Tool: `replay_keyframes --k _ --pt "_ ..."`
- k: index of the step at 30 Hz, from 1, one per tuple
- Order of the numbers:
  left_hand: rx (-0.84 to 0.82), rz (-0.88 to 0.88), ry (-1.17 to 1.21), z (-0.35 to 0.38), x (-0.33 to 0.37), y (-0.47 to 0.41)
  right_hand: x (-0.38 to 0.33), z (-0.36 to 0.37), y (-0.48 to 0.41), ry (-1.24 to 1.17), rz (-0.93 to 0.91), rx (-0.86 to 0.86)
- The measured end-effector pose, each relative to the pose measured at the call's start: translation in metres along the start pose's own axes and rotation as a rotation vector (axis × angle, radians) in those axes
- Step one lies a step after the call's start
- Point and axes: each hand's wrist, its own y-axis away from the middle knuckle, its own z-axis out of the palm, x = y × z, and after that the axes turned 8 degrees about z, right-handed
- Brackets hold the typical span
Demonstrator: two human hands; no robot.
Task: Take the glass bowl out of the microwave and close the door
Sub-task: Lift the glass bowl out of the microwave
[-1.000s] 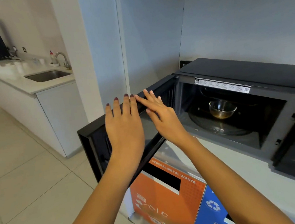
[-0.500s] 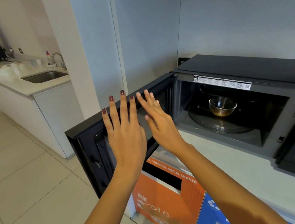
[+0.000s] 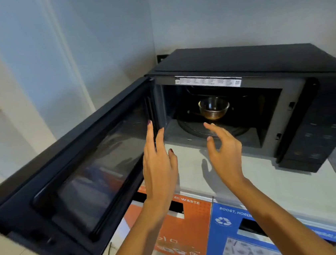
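I see the glass bowl [image 3: 213, 108] sitting upright inside the microwave [image 3: 261, 68], toward the back of the round turntable [image 3: 197, 131] in the dark cavity. It is clear with an amber tint low down, and nothing touches it.

My right hand [image 3: 225, 152] hangs in front of the microwave's opening, just below and in front of the bowl, its fingers [image 3: 212, 127] spread loosely and curled a little, holding nothing. The fingertips reach over the front edge of the turntable but stay apart from the bowl.

My left hand [image 3: 159, 166] is raised to the left of the microwave's opening, near the hinge side, fingers long and loosely apart, empty too. Its tips lie in line with the inner edge of the door [image 3: 80, 175]; I cannot tell whether they touch it.

The door stands swung wide out to the left of the microwave, its window facing me. A white label strip [image 3: 208, 80] runs along the top of the opening. The microwave rests on a pale surface [image 3: 274, 188] in the corner of two walls.

Below the front edge of that surface, under the microwave, I see an orange waste bin panel [image 3: 187, 230] and beside it, to the right, a blue recycling panel [image 3: 227, 236] with a white recycling mark.
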Motion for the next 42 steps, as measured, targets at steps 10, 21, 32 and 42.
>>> replay_keyframes --k 10,21,32,42 --pt "-0.201 0.134 0.298 0.105 -0.018 -0.048 0.072 -0.019 -0.058 0.078 0.162 0.01" --pt "-0.345 -0.084 0.63 0.191 -0.046 -0.139 0.126 -0.002 -0.152 0.031 0.258 -0.129" --pt "-0.463 -0.054 0.811 0.232 -0.061 -0.169 0.158 0.03 -0.184 -0.114 0.297 -0.164" --pt "-0.436 -0.037 0.843 0.237 -0.06 -0.173 0.159 0.034 -0.191 -0.274 0.335 -0.181"
